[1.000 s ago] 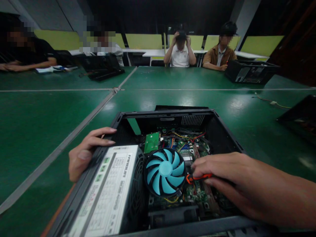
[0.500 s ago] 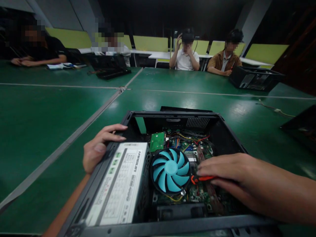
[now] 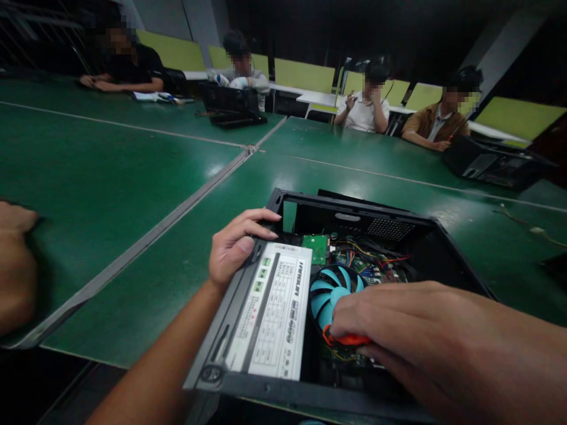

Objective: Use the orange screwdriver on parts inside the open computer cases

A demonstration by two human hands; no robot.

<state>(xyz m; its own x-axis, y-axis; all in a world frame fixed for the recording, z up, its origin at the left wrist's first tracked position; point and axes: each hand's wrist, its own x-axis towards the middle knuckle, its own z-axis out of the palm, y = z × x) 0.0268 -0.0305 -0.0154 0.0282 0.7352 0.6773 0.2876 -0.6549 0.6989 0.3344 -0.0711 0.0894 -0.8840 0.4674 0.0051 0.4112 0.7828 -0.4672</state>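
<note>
Orange-and-black screwdriver (image 3: 354,340), prob. mid-use: the R hand (image 3: 411,330) is closed round its handle at lower ctr-right of the frame, right by the lower edge of the blue fan (image 3: 325,285). Tip's hidden, so can't tell if it's on a screw. L hand (image 3: 233,251) grips the side edge of the computer case (image 3: 283,387), fingers hooked over the rim, a bit left of ctr. Done so far, AFAICT: the case lies open on the green table (image 3: 146,177), w/ its insides exposed at lower ctr. Not done, if parts are meant to come out: the fan sits inside, the power supply (image 3: 270,319) w/ its white label fills the case's left side, & the small green board (image 3: 315,248) plus the wires (image 3: 392,258) are in there too, upper part of the case. No loose screws visible, so I'd call it early to mid stage, w/ the work near the fan unfinished; no. of screws done or left can't be told, as the R hand covers much of that area.
</note>
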